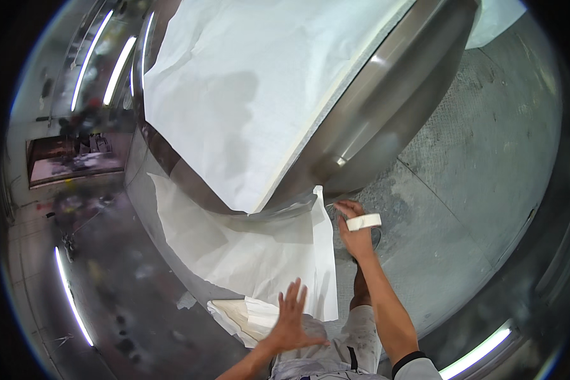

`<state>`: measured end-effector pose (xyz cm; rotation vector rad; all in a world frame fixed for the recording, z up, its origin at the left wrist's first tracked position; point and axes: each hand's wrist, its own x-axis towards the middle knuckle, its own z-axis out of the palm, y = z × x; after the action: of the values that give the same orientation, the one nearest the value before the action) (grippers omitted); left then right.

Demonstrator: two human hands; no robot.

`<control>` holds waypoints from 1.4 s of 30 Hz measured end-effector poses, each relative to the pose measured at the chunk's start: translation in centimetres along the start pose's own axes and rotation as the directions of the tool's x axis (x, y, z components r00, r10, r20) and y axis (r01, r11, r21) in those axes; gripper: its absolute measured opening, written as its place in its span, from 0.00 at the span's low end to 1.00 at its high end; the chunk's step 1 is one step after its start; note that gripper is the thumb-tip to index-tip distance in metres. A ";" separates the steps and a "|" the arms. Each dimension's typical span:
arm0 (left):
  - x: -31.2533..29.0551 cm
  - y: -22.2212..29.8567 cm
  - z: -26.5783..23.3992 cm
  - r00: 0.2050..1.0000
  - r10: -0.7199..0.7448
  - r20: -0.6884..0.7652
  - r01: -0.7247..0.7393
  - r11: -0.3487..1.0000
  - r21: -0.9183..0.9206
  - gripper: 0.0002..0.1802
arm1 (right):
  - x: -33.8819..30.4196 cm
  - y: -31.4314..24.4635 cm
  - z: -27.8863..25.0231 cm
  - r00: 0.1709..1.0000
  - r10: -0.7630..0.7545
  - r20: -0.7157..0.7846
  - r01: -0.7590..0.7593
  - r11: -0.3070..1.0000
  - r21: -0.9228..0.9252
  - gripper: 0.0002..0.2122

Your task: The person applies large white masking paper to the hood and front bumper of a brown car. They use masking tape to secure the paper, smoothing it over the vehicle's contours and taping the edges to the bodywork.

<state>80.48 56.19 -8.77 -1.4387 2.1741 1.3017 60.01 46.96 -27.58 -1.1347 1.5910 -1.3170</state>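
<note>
My right hand (pixel 354 231) is closed around a roll of white masking tape (pixel 364 222), its fingertips beside the folded upper corner of a hanging paper sheet. A thin pale line, maybe a tape strip, shows by those fingertips. With fingers spread, my left hand (pixel 293 324) is in front of the lower paper sheet (pixel 266 253); I cannot tell whether it touches the paper. That sheet runs along the lower edge of a brown-grey car body (pixel 367 114). A large white masking sheet (pixel 215 107) covers the upper panel, with pale tape along its right edge.
Grey, stained floor (pixel 443 183) lies right of the car. More creased paper (pixel 250 315) is bunched near my legs. Bright light tubes (pixel 74 297) show on the left wall. Another white sheet (pixel 494 22) hangs at the far right end of the car.
</note>
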 end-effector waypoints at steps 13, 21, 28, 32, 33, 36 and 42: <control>3.1 0.9 -2.3 0.814 -0.545 -0.199 0.222 0.610 -0.760 0.14 | -0.9 -5.8 2.1 0.875 -0.185 0.447 0.360 0.865 -0.349 0.26; 3.0 -3.1 -5.2 0.771 -0.551 -0.320 -0.023 0.477 -0.879 0.15 | 4.0 -7.0 3.2 0.671 -0.326 0.665 0.653 0.685 -0.323 0.30; 2.9 -2.4 -5.7 0.719 -0.376 -0.585 -0.126 0.757 -0.641 0.26 | 3.9 -9.0 4.3 0.758 -0.385 0.527 0.541 0.822 -0.177 0.28; 2.6 -2.3 -5.4 0.764 -0.281 -0.581 -0.151 0.798 -0.584 0.29 | 4.9 -6.3 3.1 0.765 -0.323 0.558 0.462 0.878 -0.125 0.16; 2.4 -2.4 -5.4 0.763 -0.239 -0.601 -0.145 0.843 -0.519 0.28 | 5.2 -8.1 3.0 0.771 -0.327 0.546 0.482 0.860 -0.167 0.12; 1.6 -2.7 -5.2 0.810 -0.193 -0.554 -0.137 0.856 -0.499 0.27 | 5.8 -11.5 3.2 0.773 -0.307 0.555 0.503 0.829 -0.242 0.06; 0.8 -3.5 -4.2 0.853 -0.174 -0.492 -0.171 0.797 -0.579 0.25 | 7.6 -9.8 1.3 0.608 -0.132 0.783 0.475 0.851 -0.225 0.06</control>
<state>84.11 52.00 -8.79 -2.2768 2.1247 1.9125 60.48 38.69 -18.27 -1.9878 1.0583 -0.5151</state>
